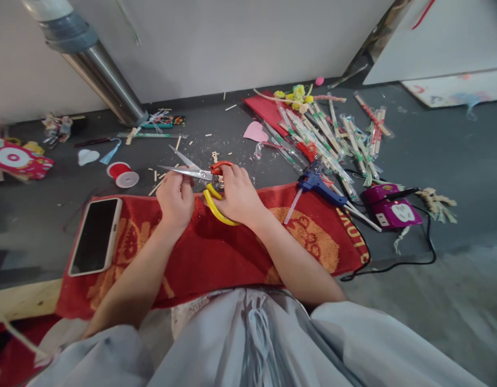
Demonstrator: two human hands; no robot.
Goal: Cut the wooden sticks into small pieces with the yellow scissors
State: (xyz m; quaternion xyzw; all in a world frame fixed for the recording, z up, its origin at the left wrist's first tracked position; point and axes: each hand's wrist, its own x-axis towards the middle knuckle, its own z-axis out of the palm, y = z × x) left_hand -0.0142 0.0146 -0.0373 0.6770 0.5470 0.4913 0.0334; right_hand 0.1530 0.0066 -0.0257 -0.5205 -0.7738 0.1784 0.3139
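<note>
My right hand grips a pair of scissors with one red and one yellow handle. Their blades are spread apart and point left. Close to the blades is my left hand, its fingers closed in a pinch; whatever sits between them is hidden or too small to make out. Both hands are over the far edge of a red towel with an orange pattern. Small pale cut bits lie scattered on the grey surface just beyond the scissors.
A phone lies on the towel's left end. Right of my hands are a blue glue gun, several wrapped sticks and a purple power adapter with a black cord. A red-and-white spool and a metal post stand left.
</note>
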